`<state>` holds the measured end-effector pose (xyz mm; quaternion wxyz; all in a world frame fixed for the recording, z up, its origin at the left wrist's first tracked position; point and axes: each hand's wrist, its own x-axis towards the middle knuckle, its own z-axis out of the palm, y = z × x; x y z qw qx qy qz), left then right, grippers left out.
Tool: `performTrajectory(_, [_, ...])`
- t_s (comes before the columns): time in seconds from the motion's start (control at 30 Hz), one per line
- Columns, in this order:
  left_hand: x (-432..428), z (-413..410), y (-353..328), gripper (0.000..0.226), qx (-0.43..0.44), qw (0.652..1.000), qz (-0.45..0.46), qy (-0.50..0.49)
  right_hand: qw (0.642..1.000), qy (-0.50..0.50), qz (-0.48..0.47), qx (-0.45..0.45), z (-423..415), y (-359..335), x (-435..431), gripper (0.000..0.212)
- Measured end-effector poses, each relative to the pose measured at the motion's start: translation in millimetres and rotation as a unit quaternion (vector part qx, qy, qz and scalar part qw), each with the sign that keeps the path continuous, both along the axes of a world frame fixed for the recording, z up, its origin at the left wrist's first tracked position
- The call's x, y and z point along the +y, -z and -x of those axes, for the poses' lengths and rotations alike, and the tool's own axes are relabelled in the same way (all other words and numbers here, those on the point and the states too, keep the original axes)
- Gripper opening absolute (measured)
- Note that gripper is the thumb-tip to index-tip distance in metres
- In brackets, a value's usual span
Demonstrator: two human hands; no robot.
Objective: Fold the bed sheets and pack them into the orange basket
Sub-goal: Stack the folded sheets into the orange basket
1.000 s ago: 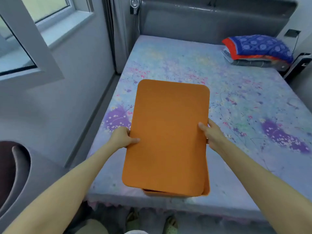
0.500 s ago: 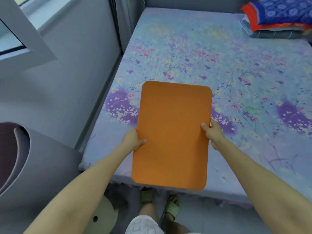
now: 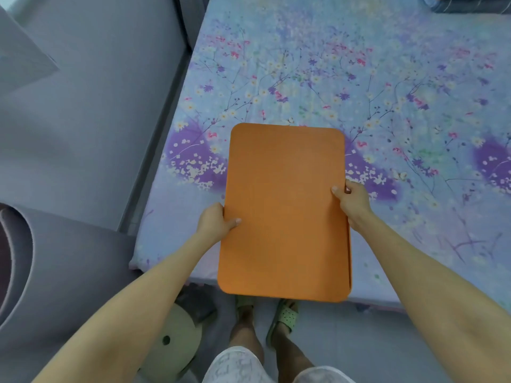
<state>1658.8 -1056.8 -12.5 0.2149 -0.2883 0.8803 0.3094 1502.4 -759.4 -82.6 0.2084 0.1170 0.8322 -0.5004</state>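
Observation:
I hold the orange basket [image 3: 284, 205] in front of me with its flat orange face turned up, over the near edge of the bed. My left hand [image 3: 214, 221] grips its left side, thumb on the top face. My right hand [image 3: 352, 199] grips its right side. A floral blue and purple bed sheet [image 3: 359, 87] lies spread flat over the mattress. Folded bedding [image 3: 470, 4] shows only as a sliver at the far right corner of the bed.
A grey wall [image 3: 91, 111] runs along the bed's left side. A grey rounded chair [image 3: 41, 261] stands at my left. A pale green round object [image 3: 171, 344] lies on the floor by my sandalled feet [image 3: 282, 316].
My view has tilted down and the basket has come back toward me, from resting over the bed to hanging past its near edge. Both hands keep their grip on its sides.

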Motion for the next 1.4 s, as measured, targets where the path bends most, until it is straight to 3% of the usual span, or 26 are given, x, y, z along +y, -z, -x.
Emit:
performTrajectory(0.13, [-1, 9, 4, 0.035, -0.005, 0.999, 0.017, 0.029, 1.0, 0.019, -0.009, 0.003, -8, -26, -8, 0.011])
performTrajectory(0.27, [1, 11, 7, 0.041, -0.007, 0.998, 0.037, 0.05, 0.999, 0.027, -0.02, 0.004, -11, -29, -9, 0.018])
performTrajectory(0.6, [6, 16, 13, 0.038, 0.004, 0.996, 0.06, 0.06, 0.998, 0.054, -0.016, -0.001, -13, -50, -17, 0.012])
performTrajectory(0.8, [0, 6, 17, 0.037, 0.016, 0.998, 0.039, 0.05, 1.0, 0.012, -0.006, -0.028, -40, -54, -7, 0.047])
performTrajectory(1.07, [8, 6, 11, 0.049, -0.012, 0.995, 0.036, 0.097, 0.996, 0.014, 0.015, -0.09, -110, -62, 35, 0.057])
performTrajectory(1.23, [1, 3, 6, 0.054, 0.016, 0.999, -0.031, 0.007, 0.999, -0.051, 0.005, 0.002, -82, -77, 29, 0.056])
performTrajectory(1.4, [5, 0, -4, 0.037, 0.041, 0.999, 0.008, 0.002, 0.989, -0.14, -0.043, 0.012, -47, -89, 25, 0.055])
